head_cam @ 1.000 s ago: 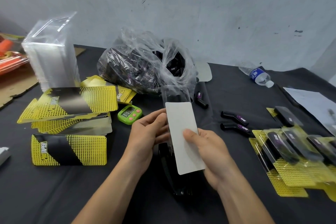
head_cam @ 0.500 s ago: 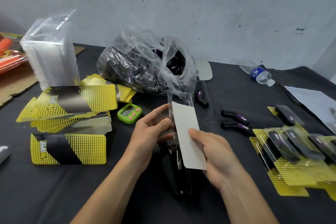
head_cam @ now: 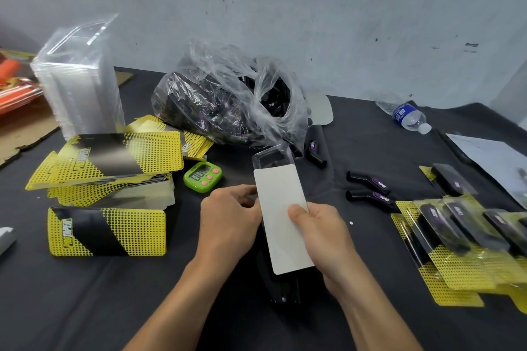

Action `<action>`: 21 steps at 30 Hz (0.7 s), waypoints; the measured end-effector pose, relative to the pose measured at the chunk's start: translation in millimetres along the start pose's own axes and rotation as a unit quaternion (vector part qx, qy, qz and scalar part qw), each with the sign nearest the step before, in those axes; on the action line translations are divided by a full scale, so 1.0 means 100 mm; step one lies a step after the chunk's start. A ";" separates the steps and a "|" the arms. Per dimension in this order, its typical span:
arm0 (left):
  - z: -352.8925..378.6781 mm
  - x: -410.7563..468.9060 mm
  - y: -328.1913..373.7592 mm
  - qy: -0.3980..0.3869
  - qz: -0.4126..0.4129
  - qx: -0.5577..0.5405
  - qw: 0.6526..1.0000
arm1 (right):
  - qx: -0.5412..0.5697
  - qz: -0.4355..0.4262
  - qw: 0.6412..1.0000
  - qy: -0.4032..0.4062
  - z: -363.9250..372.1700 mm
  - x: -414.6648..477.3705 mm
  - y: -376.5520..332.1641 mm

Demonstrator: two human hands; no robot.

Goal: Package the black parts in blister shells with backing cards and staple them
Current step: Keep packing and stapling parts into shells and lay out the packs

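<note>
step: card (head_cam: 281, 216) sliding into shell (head_cam: 271, 158). right hand (head_cam: 322, 236) pinches card; left hand (head_cam: 228, 219) fingers grip card's left edge. next, likely: square edges, staple; stapler (head_cam: 282, 291) under card.

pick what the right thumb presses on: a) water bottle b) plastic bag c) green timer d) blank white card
d, the right hand pinches the blank white card with the thumb on its face, and the left hand grips its other edge.
</note>
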State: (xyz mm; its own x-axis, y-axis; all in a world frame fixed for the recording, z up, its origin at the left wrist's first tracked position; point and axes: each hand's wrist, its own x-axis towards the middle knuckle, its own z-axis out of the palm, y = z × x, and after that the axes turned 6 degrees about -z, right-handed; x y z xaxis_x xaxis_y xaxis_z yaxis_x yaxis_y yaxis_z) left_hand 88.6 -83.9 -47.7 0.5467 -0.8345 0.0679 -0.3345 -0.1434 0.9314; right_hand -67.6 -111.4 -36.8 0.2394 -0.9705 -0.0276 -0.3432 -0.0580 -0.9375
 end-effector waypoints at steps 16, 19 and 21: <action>0.04 0.07 -0.06 -0.025 -0.094 -0.201 0.975 | -0.129 -0.032 0.981 0.138 0.08 -0.01 0.05; 0.06 0.03 -0.04 0.001 -0.083 -0.168 0.982 | -0.163 -0.044 0.974 0.153 0.09 -0.04 0.02; 0.06 -0.01 -0.02 0.029 -0.077 -0.140 0.987 | -0.175 -0.055 0.972 0.148 0.09 -0.05 0.01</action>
State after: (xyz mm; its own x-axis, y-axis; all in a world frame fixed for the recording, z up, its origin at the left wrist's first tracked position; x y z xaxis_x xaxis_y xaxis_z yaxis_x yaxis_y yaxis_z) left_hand 83.9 -86.2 -51.9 0.6202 -0.7814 -0.0689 -0.0228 -0.1058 0.9941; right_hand -60.4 -104.6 -40.8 0.0378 -0.9758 0.2153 -0.6307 -0.1904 -0.7523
